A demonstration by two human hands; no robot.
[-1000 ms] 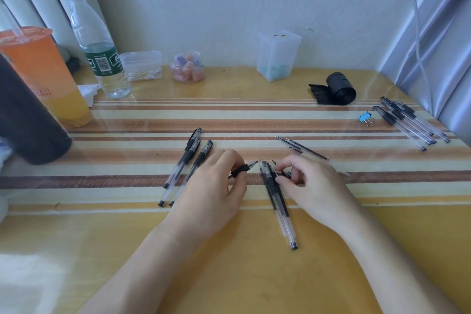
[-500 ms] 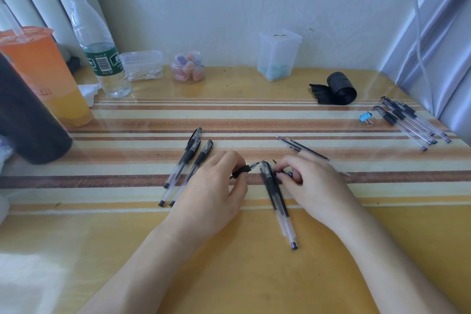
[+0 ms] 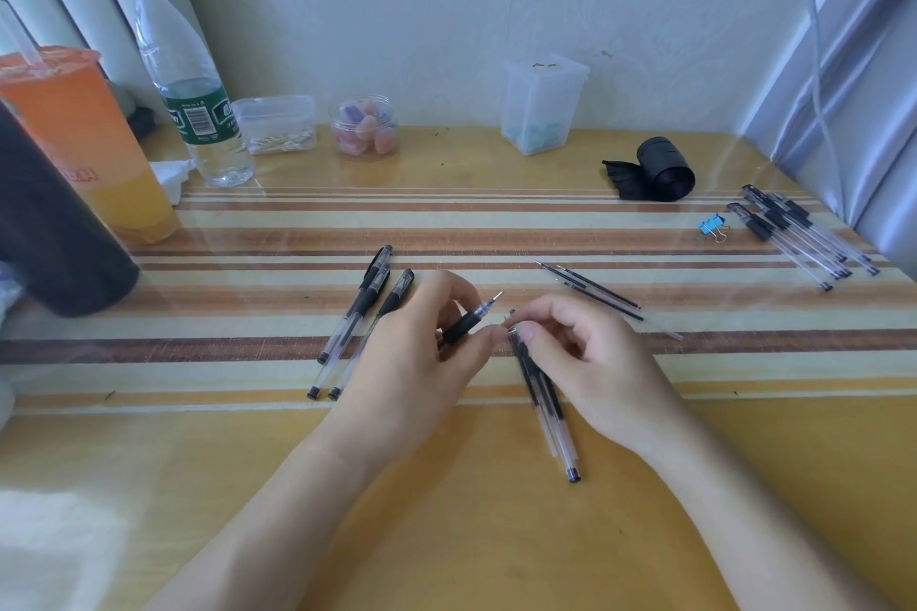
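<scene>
Left hand [image 3: 412,362] has raised its pinched pen grip section [image 3: 466,322], tip toward two o'clock; right hand [image 3: 590,362] pinches a gel pen barrel [image 3: 558,427] at its top end, probably to join them.

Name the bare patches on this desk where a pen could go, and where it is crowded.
Bare: the striped band between the jar and the three capped pens; the stretch between the refills and the binder clip; the yellow front right of the right hand. Crowded: between it and the left hand, and by the bottle.
</scene>
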